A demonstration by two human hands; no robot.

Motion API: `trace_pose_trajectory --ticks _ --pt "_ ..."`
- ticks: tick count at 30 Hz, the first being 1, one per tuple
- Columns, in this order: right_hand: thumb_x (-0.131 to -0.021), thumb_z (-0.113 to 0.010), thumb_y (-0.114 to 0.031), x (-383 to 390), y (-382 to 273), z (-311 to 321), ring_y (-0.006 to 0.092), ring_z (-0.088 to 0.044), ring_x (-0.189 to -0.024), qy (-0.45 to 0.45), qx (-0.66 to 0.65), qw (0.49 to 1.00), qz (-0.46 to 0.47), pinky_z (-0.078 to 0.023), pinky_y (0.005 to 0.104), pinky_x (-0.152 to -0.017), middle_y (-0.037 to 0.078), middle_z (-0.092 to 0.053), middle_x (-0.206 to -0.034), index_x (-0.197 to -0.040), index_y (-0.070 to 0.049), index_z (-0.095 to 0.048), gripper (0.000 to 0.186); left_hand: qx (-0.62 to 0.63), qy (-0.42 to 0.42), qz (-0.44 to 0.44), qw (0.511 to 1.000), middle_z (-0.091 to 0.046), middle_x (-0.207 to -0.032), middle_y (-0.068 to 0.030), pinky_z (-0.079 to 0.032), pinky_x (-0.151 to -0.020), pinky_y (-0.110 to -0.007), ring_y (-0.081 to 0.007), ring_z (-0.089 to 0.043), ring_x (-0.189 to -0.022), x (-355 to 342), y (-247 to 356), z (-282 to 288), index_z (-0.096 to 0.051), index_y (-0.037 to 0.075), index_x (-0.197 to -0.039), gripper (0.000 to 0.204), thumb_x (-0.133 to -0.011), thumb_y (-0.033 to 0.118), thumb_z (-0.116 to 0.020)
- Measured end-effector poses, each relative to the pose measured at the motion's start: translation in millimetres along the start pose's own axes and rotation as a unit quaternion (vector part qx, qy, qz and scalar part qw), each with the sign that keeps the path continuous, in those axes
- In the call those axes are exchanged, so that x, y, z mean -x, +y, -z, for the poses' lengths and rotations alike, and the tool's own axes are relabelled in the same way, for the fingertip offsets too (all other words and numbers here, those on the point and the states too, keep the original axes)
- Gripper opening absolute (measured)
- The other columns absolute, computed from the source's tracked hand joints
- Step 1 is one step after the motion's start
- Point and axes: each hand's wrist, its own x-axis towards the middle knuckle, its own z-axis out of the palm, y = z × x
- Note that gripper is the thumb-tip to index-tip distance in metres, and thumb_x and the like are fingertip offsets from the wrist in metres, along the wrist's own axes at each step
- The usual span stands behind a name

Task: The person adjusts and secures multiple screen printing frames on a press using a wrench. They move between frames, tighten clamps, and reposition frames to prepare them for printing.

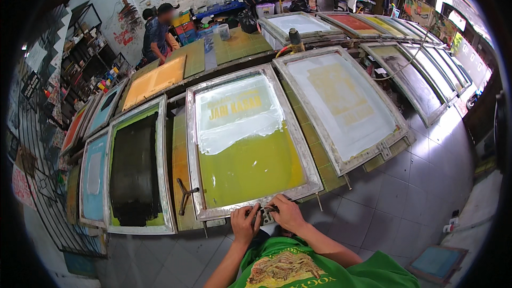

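Note:
Before me lies a silkscreen frame (314, 185), its mesh yellow-green in the near half and coated with white ink in the far half. Both hands meet at the middle of its near edge. There a small metal bracket (266, 216) shows between them. My left hand (245, 225) is closed, its fingers curled around something small and dark. My right hand (288, 215) is also closed, pinching a dark piece beside the bracket. What exactly they grip is mostly hidden by the fingers. A Y-shaped socket wrench (185, 196) leans at the frame's lower left corner.
Left of it is a screen with black ink (134, 170); to the right, a whitish screen (341, 101). A dark bottle-like object (295, 40) stands beyond. Another person (156, 36) leans over the tables at the far left. A blue screen (437, 261) lies on the floor at right.

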Motion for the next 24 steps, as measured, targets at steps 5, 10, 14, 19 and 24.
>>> trace_pose_trajectory --ticks 5,10,14,19,24 --pt "-0.084 -0.076 -0.004 0.3 4.3 -4.3 0.0395 -0.066 -0.097 0.000 0.009 1.000 0.002 -0.054 0.0467 -0.079 0.013 -0.064 -0.104 -0.106 -0.008 -0.067 0.024 0.003 0.012 0.009 1.000 -0.065 -0.096 -0.0063 -0.047 -0.078 -0.042 -0.0268 -0.063 -0.088 6.7 -8.5 -4.5 -0.078 0.011 -0.112 0.026 -0.087 0.016 -0.083" --pt "-0.084 -0.075 -0.004 0.1 -0.4 -2.9 0.0406 -0.066 -0.096 0.015 0.005 1.000 0.012 -0.054 0.0465 -0.078 0.014 -0.064 -0.103 -0.107 -0.006 -0.067 0.025 0.054 0.049 0.061 0.995 -0.068 -0.094 -0.0062 -0.047 -0.077 -0.041 -0.0270 -0.066 -0.088 0.0 -4.6 -10.7 -0.077 0.010 -0.102 0.019 -0.086 0.016 -0.084" --pt "-0.085 -0.075 -0.001 1.5 -1.0 -9.0 0.0399 -0.068 -0.092 0.061 -0.007 0.998 0.030 -0.055 0.0439 -0.075 0.016 -0.065 -0.100 -0.105 -0.004 -0.068 0.022 0.042 0.060 0.066 0.995 -0.069 -0.092 -0.0070 -0.047 -0.077 -0.040 -0.0269 -0.067 -0.087 -1.8 -3.2 -11.8 -0.075 0.009 -0.096 0.016 -0.087 0.017 -0.085" --pt "-0.079 -0.075 0.004 9.2 5.1 -18.0 0.0399 -0.070 -0.096 0.061 -0.054 0.997 -0.001 -0.056 0.0457 -0.079 0.015 -0.067 -0.105 -0.110 -0.005 -0.069 0.032 0.113 0.070 0.144 0.981 -0.070 -0.091 -0.0083 -0.048 -0.076 -0.039 -0.0267 -0.068 -0.084 -6.1 7.6 -6.0 -0.075 0.006 -0.097 0.017 -0.088 0.017 -0.084" --pt "-0.077 -0.077 0.005 14.5 -41.0 -1.8 0.0337 -0.071 -0.086 0.035 -0.056 0.996 0.064 -0.057 0.0422 -0.069 0.010 -0.067 -0.099 -0.109 -0.010 -0.071 0.035 0.547 0.093 0.557 0.618 -0.074 -0.097 -0.0053 -0.053 -0.069 -0.024 -0.0107 -0.067 -0.081 8.6 29.7 19.0 -0.070 0.003 -0.118 0.022 -0.100 0.015 -0.068"
